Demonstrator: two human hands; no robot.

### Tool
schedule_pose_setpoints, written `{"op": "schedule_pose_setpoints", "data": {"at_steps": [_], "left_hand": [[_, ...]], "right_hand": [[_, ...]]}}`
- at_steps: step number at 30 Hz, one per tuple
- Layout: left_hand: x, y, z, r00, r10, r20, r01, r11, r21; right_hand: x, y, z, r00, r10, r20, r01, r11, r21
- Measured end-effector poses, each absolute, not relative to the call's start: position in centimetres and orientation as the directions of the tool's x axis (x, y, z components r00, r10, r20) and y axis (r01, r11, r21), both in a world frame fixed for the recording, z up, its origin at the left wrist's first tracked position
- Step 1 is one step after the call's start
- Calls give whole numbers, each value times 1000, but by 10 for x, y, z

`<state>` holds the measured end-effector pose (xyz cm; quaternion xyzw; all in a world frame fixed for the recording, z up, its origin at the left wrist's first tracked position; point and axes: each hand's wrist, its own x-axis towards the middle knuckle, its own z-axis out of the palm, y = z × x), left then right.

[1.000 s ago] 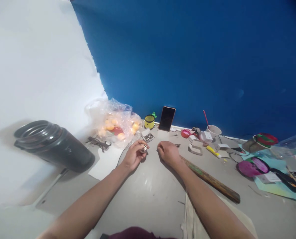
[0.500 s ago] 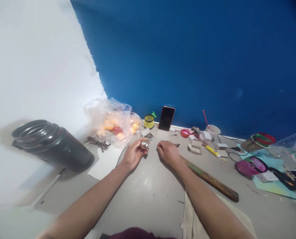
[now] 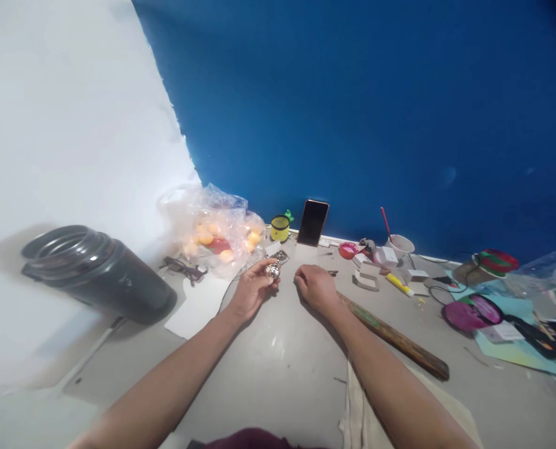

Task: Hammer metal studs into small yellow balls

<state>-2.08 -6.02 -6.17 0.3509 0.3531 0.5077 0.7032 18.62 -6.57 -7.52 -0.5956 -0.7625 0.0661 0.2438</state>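
My left hand point(image 3: 250, 292) is closed around a shiny silver ball point(image 3: 273, 270) with a patterned surface, held between thumb and fingers just above the table. Right behind it lies a small flat silvery piece with a studded look point(image 3: 280, 256). My right hand point(image 3: 316, 285) rests on the table with its fingers curled under. Whatever those fingers may hold is hidden from this angle. A worn wooden handle point(image 3: 399, 340) runs from beside my right wrist toward the lower right; its far end is hidden behind the hand.
A dark flask point(image 3: 105, 274) stands at left, near folded glasses point(image 3: 184, 269) and a plastic bag point(image 3: 217, 231) of orange items. At the back a phone point(image 3: 313, 222) leans beside a yellow tub point(image 3: 280, 229). Rightward are a white cup point(image 3: 401, 245), a yellow tube point(image 3: 399, 284) and a magenta round case point(image 3: 472, 313).
The silver ball has shifted very slightly to the right in my left hand. My right hand stays in place on the table.
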Motion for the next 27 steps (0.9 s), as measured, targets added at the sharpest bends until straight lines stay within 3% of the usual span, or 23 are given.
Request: {"op": "schedule_pose_setpoints", "data": {"at_steps": [27], "left_hand": [[-21,-62,-53,235,961,-144,-450,239,861]], "right_hand": [[185,-66,-74,-176,942,285,876,282,-391]]}}
